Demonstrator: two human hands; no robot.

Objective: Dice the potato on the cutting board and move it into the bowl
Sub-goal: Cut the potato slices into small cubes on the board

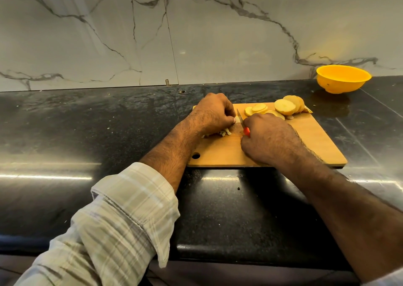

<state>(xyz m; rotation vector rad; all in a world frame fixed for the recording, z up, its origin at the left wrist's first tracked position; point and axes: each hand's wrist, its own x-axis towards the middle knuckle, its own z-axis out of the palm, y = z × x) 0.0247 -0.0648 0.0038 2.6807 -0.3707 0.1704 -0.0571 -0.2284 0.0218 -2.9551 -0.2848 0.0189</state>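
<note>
- The blade of the knife (239, 118) is sitting right against the fingertips of the left hand (212, 113), so a slip here is looking like the main danger: a small, wet potato piece could skid and drag those fingertips under the edge.
- The cut strips (224, 132) are lying loose by the left hand at the board's near-left side; they could be getting nudged off the cutting board (314, 142) onto the black counter (87, 133).
- The potato slices (283, 107) are waiting in an overlapping row at the far edge of the board, close to the rim, where a bump could be tipping one off.
- The yellow bowl (343, 78) is standing well apart, far right by the wall, so carrying the dice across is risking spills.
- The left hand is arching knuckles-up, its fingers curling down and pinching a pale piece of potato against the board.
- The right hand (270, 139) is wrapping tightly round the knife's orange handle, back of the hand up, the blade pointing away from the person.
- Both forearms are reaching in over the counter edge, the left in a rolled checked sleeve (122, 220).
</note>
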